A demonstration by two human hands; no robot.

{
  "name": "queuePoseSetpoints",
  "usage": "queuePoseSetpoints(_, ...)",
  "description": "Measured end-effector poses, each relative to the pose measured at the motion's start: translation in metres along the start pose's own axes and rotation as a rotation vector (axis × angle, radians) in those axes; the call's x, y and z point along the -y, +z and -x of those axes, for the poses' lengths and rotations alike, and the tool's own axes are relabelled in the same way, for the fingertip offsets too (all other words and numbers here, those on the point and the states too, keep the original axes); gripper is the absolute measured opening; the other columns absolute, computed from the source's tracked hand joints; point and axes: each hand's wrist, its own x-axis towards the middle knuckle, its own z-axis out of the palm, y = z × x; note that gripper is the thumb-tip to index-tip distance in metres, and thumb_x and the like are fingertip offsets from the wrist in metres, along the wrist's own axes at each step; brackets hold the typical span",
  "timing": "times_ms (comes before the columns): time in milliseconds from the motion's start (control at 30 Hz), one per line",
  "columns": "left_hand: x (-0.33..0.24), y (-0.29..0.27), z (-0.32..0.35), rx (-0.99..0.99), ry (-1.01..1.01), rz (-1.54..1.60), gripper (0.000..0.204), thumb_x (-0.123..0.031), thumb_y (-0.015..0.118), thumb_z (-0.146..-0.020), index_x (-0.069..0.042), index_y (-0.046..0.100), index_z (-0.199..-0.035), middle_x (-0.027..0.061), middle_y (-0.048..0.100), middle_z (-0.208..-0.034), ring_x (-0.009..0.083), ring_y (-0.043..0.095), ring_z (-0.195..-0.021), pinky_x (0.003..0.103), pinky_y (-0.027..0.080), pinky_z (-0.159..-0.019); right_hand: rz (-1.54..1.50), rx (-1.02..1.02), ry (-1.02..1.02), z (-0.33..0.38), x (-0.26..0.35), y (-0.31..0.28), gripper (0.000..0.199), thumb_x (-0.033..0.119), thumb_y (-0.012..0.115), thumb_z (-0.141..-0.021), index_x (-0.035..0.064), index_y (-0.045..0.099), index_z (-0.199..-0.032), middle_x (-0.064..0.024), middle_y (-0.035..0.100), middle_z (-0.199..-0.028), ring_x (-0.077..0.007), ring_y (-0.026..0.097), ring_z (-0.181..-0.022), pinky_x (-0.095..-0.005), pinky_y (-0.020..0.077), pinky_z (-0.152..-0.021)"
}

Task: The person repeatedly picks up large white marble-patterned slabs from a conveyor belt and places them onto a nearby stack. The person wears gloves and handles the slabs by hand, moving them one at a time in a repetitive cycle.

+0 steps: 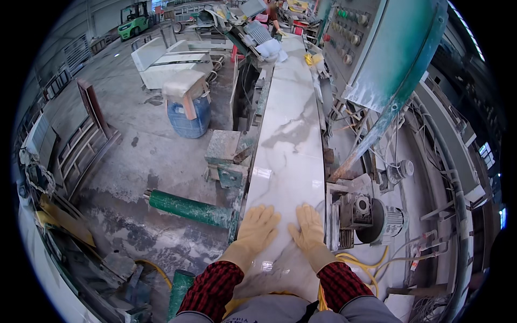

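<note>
A long polished stone slab (285, 164), white with grey-brown veining, runs away from my body along a narrow machine bed. Both hands wear cream rubber gloves and rest on its near part. Flat on the slab near its left edge lies my left hand (257, 230), fingers stretched forward. My right hand (308, 229) is pressed flat near the right edge, with its fingers extended and the thumb pointing inward. Neither hand grips anything. Beneath my palms the surface is hidden.
Left of the bed, a green roller (188, 208) sticks out, and a blue plastic drum (188, 116) stands farther off. A motor (390, 220) and yellow hose (371, 264) sit close on the right. Beyond rises a control panel (347, 35). Another person (273, 16) is at the far end.
</note>
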Motion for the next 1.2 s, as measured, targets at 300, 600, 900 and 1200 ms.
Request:
queuePoseSetpoints(300, 0.003, -0.004, -0.004, -0.087, 0.021, 0.029, 0.058, -0.036, 0.077, -0.111, -0.013, 0.067, -0.164, 0.0199, 0.061, -0.172, 0.0501, 0.055, -0.159, 0.064, 0.041, -0.136, -0.014, -0.033, 0.003, -0.004, -0.005, 0.006, 0.080, 0.045, 0.087, -0.106, 0.0028, 0.064, -0.169, -0.0281, 0.064, -0.170, -0.0521, 0.059, -0.157, -0.0646, 0.0421, -0.136)
queuePoseSetpoints(600, 0.006, 0.001, -0.015, -0.121, 0.006, 0.027, 0.054, -0.034, 0.076, -0.112, -0.014, 0.069, -0.162, 0.0192, 0.063, -0.170, 0.0496, 0.056, -0.158, 0.065, 0.041, -0.136, -0.031, -0.109, -0.057, -0.011, -0.014, 0.012, 0.081, 0.041, 0.090, -0.104, 0.0030, 0.064, -0.170, -0.0299, 0.065, -0.170, -0.0537, 0.060, -0.156, -0.0660, 0.0434, -0.135)
queuePoseSetpoints(900, 0.010, -0.001, -0.026, -0.137, 0.006, 0.013, 0.054, -0.034, 0.078, -0.108, -0.013, 0.071, -0.158, 0.0165, 0.065, -0.169, 0.0453, 0.054, -0.159, 0.062, 0.039, -0.137, -0.050, -0.021, -0.010, -0.022, -0.023, 0.015, 0.080, 0.043, 0.085, -0.109, 0.0054, 0.060, -0.175, -0.0308, 0.058, -0.179, -0.0557, 0.054, -0.163, -0.0652, 0.0384, -0.140)
queuePoseSetpoints(1200, 0.012, -0.006, -0.033, -0.119, -0.022, 0.031, 0.051, -0.034, 0.077, -0.110, -0.013, 0.071, -0.156, 0.0167, 0.064, -0.168, 0.0455, 0.055, -0.158, 0.062, 0.042, -0.135, -0.057, 0.006, 0.001, -0.064, -0.030, 0.000, 0.070, 0.037, 0.085, -0.101, 0.0010, 0.068, -0.159, -0.0282, 0.067, -0.161, -0.0518, 0.060, -0.152, -0.0623, 0.0445, -0.132)
